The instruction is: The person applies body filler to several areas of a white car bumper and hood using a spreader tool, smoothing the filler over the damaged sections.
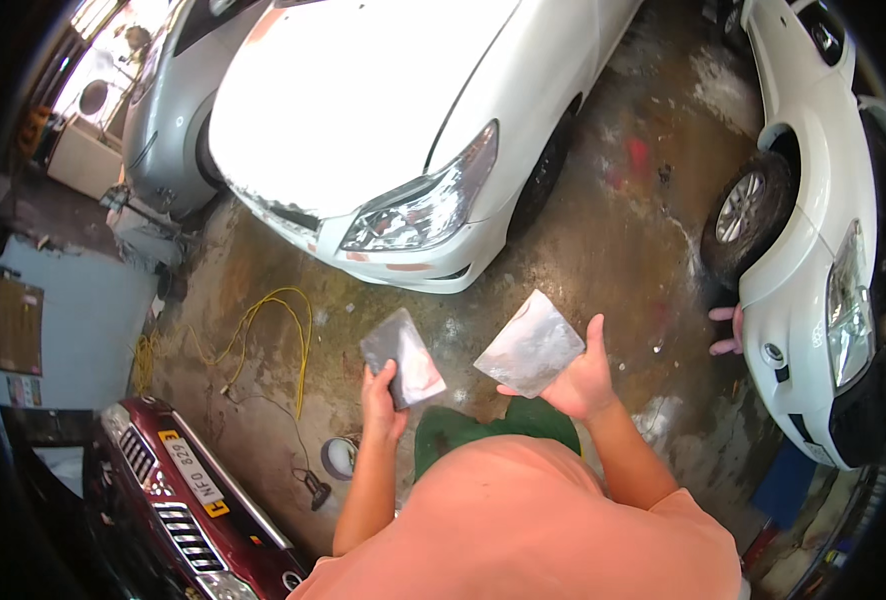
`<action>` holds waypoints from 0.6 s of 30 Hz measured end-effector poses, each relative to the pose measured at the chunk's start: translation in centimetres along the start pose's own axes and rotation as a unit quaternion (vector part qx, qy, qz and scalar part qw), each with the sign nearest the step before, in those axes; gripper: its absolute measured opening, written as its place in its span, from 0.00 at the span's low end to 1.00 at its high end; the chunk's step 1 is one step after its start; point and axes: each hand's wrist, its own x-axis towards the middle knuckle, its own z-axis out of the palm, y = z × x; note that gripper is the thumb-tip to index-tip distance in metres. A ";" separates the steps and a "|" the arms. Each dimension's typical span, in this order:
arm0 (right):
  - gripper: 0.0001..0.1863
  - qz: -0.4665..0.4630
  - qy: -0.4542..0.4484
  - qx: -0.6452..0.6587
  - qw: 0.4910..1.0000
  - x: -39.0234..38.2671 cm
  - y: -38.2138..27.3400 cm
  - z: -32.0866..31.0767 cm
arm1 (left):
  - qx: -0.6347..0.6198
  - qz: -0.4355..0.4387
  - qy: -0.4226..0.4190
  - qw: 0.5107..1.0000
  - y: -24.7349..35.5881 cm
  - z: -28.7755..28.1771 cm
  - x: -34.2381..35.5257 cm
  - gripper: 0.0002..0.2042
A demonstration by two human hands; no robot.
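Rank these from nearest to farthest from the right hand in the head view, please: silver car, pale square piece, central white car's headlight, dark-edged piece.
1. Pale square piece: resting against the right hand.
2. Dark-edged piece: left, in the left hand.
3. Central white car's headlight: ahead and left.
4. Silver car: upper left.

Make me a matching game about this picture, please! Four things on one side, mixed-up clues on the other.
Things
1. darker flat piece
2. paler, squarish flat piece
3. long looped cord
4. shirt

Clues
A. yellow, on the floor
B. held up by the right hand
C. peach-orange
D. gripped by the left hand

Right pairs: 1-D, 2-B, 3-A, 4-C.
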 end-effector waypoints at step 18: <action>0.40 -0.285 0.167 -0.601 0.728 26.9 -6.5 -38.0 | 0.026 -0.155 -0.340 0.927 -21.5 5.9 30.8 0.27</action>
